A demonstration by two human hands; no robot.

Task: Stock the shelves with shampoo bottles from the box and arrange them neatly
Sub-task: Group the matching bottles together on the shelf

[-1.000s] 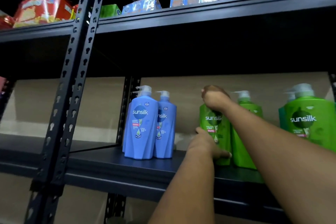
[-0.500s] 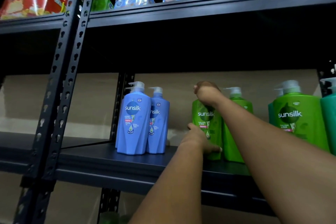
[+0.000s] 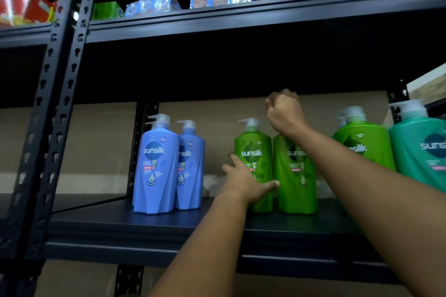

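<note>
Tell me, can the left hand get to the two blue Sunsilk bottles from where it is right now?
Probably yes. The left hand rests open against a green Sunsilk bottle, and only bare shelf lies between it and the blue Sunsilk bottles to its left.

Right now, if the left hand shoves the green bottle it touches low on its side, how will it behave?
The green bottle is tall and narrow-based, so it may tip. Pushed low by the left hand, it probably slides on the smooth shelf. Its glossy plastic looks stiff but slippery.
</note>
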